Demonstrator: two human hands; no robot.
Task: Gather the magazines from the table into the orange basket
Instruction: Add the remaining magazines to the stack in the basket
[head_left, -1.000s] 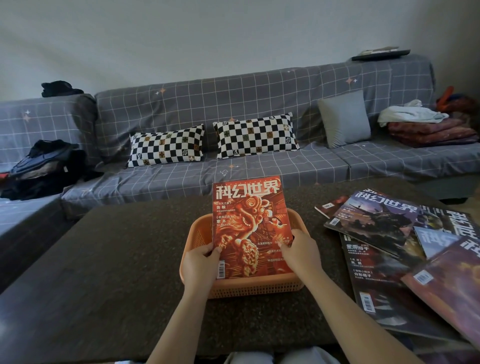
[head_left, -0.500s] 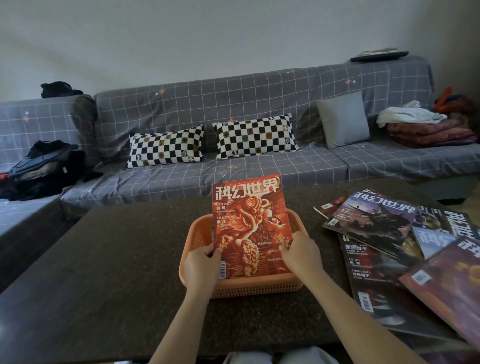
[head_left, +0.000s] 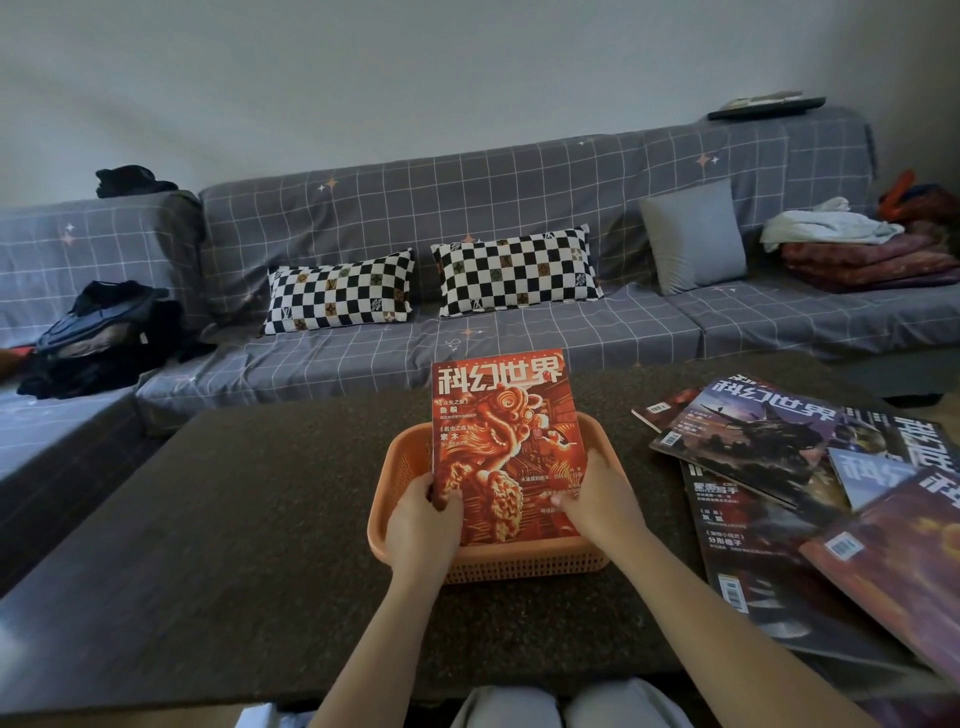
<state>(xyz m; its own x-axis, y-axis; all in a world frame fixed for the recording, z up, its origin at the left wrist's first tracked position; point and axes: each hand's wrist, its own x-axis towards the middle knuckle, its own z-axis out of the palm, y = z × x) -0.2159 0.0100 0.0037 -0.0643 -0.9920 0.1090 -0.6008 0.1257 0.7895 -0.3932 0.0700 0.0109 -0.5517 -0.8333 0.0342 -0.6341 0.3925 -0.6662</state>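
1. The red magazine (head_left: 506, 447) stands tilted in the orange basket (head_left: 400, 457), long axis pointing away from the person.
2. Left hand (head_left: 421, 525) and right hand (head_left: 597, 504) pinch its lower edges — one each side.
3. Remaining magazines (head_left: 769, 452) lie on the tabletop (head_left: 234, 519) right of the basket — nearer the right hand.

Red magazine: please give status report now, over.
Left hand and right hand both grip red magazine, lower end inside orange basket. Other magazines wait on table. Nothing blocking.

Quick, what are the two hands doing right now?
Left hand: grips the left edge of the red magazine.
Right hand: grips its right edge, over the orange basket.
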